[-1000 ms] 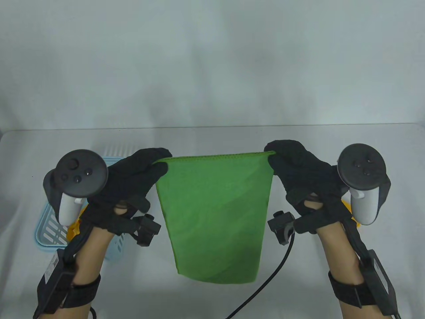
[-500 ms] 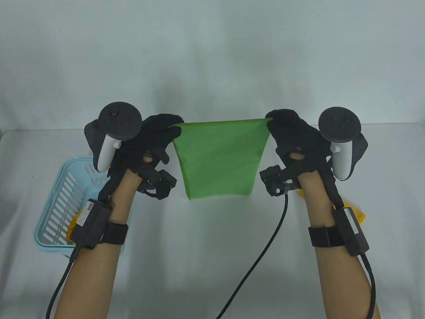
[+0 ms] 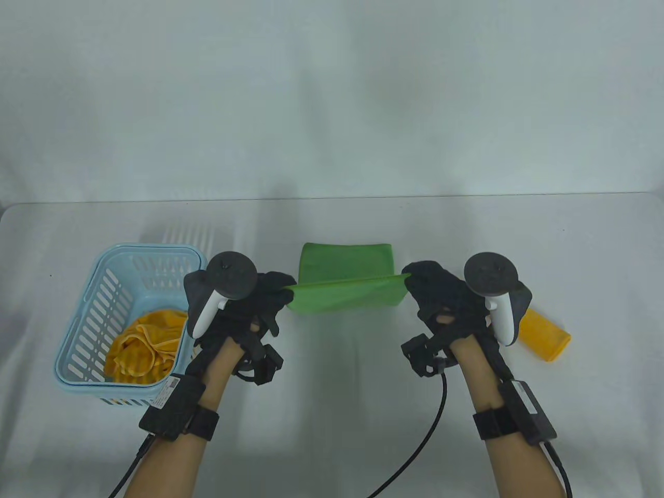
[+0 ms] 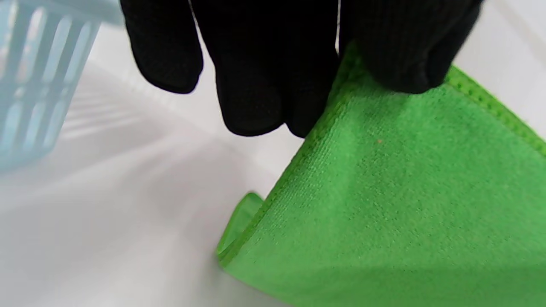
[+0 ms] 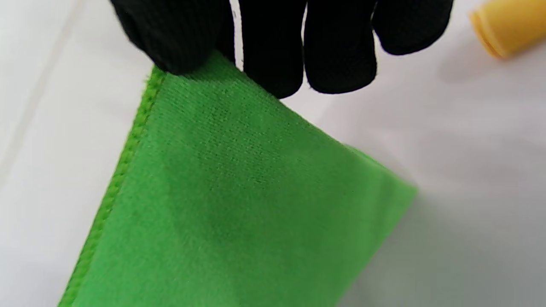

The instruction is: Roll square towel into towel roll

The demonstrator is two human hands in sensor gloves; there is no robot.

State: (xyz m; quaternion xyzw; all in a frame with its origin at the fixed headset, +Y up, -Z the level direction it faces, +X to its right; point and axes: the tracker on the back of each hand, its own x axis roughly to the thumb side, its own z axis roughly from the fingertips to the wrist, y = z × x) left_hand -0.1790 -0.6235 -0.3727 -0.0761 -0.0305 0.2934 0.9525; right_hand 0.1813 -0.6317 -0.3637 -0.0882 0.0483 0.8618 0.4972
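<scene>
Towel corners pinched by both hands' fingers; wrist views confirm.

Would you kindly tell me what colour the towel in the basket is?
Yellow-orange; the towel in the pale blue basket shows best in the table view.

Green towel, blue basket, black gloves
</scene>
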